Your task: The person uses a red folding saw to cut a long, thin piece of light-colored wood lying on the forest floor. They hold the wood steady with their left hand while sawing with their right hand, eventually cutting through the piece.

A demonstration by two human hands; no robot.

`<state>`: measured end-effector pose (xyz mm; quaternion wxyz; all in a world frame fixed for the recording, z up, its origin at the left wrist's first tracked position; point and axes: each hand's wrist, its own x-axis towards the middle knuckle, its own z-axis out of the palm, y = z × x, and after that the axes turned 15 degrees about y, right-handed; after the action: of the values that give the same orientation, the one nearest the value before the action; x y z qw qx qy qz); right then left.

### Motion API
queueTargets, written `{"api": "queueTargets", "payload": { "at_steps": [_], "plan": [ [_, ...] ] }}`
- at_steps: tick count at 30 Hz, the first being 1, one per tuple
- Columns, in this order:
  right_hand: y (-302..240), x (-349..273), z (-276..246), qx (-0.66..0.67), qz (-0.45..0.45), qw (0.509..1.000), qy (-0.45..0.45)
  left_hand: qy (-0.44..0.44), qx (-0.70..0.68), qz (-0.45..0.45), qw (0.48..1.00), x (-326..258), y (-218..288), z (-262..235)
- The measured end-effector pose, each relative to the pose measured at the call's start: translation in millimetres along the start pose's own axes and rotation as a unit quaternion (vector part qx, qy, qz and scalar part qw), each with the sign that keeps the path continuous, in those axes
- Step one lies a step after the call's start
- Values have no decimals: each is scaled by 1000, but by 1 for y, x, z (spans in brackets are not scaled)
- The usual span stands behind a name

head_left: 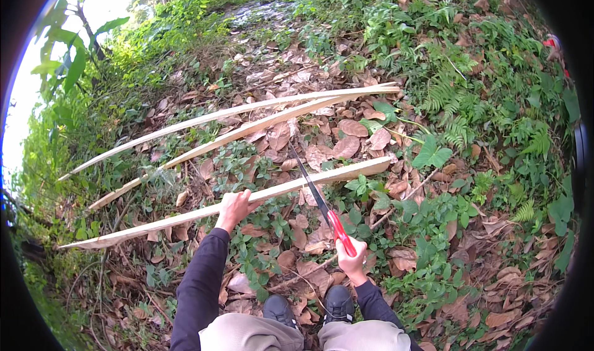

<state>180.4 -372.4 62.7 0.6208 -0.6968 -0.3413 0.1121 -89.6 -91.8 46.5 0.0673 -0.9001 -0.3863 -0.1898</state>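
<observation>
Red-handled saw [319,197]: grasped by its handle in the right hand [351,259], blade crossing the nearest pale plank [154,225], which is gripped left of the blade by the left hand [232,211]. Support, apparently leaf litter [298,235] and plants [260,255], may prove uneven; the plank could be rolled, and the blade deflected toward the left hand.

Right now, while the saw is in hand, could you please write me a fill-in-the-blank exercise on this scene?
1. The right hand grips a saw by its ____ handle.
2. The left hand holds the nearest of ____ pale wooden strips.
3. Dry brown ____ lie around the shoes.
Missing words: red; three; leaves.
</observation>
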Motion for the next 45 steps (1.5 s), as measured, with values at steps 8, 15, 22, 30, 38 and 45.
{"api": "queueTargets", "payload": {
  "at_steps": [8, 15, 22, 30, 38, 45],
  "plan": [
    [-15, -11, -4, -25, 45, 999, -1, -54, -9, -21, 998, 8, 0, 1],
    [-30, -56, -72, -64, 37, 996, -57, -68, -1, -26, 997, 9, -7, 5],
    [-7, -28, -19, -15, -20, 1000, -15, -58, -26, -33, 997, 16, -12, 12],
    [-21, -29, -32, -32, 52, 998, -30, -111, -9, -34, 993, 15, -12, 6],
    [-34, -63, -81, -21, 154, 987, -44, -81, -13, -35, 996, 18, -7, 9],
    [-31, -46, -66, -49, 18, 998, -35, -50, -26, -25, 998, 7, -5, 5]
  ]
}}
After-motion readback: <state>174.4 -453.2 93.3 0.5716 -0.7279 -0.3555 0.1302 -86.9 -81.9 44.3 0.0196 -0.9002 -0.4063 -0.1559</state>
